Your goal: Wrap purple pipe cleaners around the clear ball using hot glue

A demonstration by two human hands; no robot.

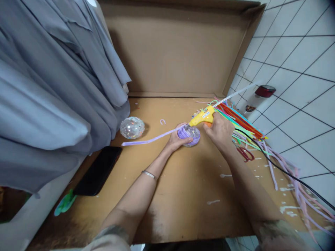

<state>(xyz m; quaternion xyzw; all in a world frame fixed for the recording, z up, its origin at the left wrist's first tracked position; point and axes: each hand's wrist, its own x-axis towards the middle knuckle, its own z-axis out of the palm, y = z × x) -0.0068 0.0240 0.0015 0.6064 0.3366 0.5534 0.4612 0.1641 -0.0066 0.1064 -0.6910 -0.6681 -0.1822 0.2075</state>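
- Gripped in the left hand [178, 138], thumb along the near side: one rounded clear piece [194, 133], partly wound in purple, located above the middle of the table [178, 198].
- Trailing leftward from the winding, free end out past the wrist: one purple strip [149, 141].
- Closed around the handle in the right hand [222, 129]: one yellow glue gun [202, 116], orange trigger, tilted nozzle-down, metal tip at the upper left edge of the wound piece; contact or slight gap, cannot tell.
- Sticking up from the rear of the gun: one long translucent glue stick [232, 94].
- Hands apart from each other, with gun and wound piece between.
- On the left wrist: one pale bracelet [149, 174].
- Left on the table: one clear faceted ball [132, 128]; near it, one small pale curved piece [162, 121].
- Nearer the left edge: one black phone [98, 170], lying flat, and just beside it one green item [65, 202].
- Right side: one heap of multicoloured strips [237, 118], red-handled scissors [245, 153], one black cable [282, 168], one clear container [255, 103] with dark red lid.
- Behind: upright cardboard [175, 52]. Right: white tiled wall [300, 69]. Left: grey cloth [65, 76], hanging in folds.
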